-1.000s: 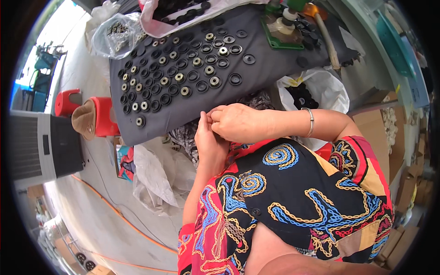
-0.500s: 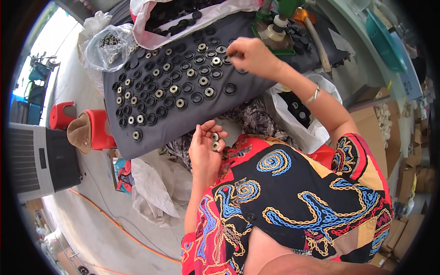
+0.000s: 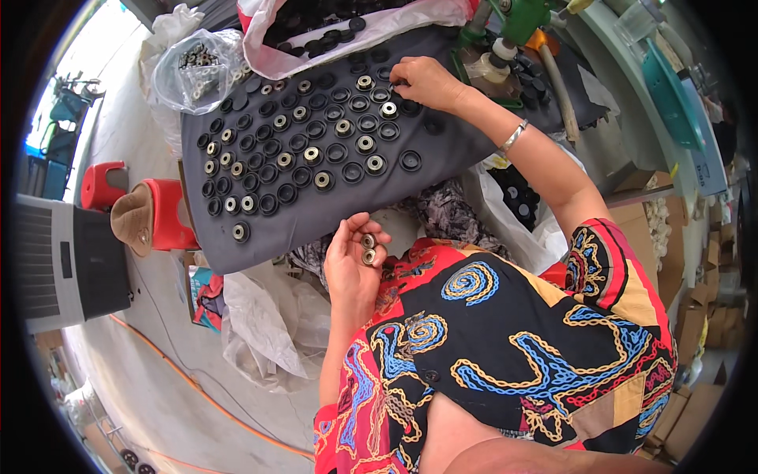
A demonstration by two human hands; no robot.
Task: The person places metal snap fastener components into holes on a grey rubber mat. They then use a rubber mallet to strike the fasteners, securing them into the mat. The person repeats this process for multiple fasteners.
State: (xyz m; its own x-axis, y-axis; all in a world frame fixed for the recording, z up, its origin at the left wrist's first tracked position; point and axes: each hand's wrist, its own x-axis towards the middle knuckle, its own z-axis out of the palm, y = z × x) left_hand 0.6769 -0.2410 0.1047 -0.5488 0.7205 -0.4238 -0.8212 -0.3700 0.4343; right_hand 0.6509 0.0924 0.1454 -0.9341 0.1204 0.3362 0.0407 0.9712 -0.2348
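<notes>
From the head camera, our left hand (image 3: 353, 261) cups two small silvery metal rings (image 3: 368, 248), fingers curled loosely around them. Our right hand (image 3: 422, 81) pinches a black round cap (image 3: 397, 81) at the far rows on the dark grey cloth board (image 3: 316, 209). These pieces look light, stiff and smooth, best pinched by the rim. The board's near edge has bare room.

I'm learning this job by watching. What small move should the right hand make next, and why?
Probably come back to the left hand for another metal ring: the right hand is at a black cup on the grey cloth, and many cups sit unfilled.
</notes>
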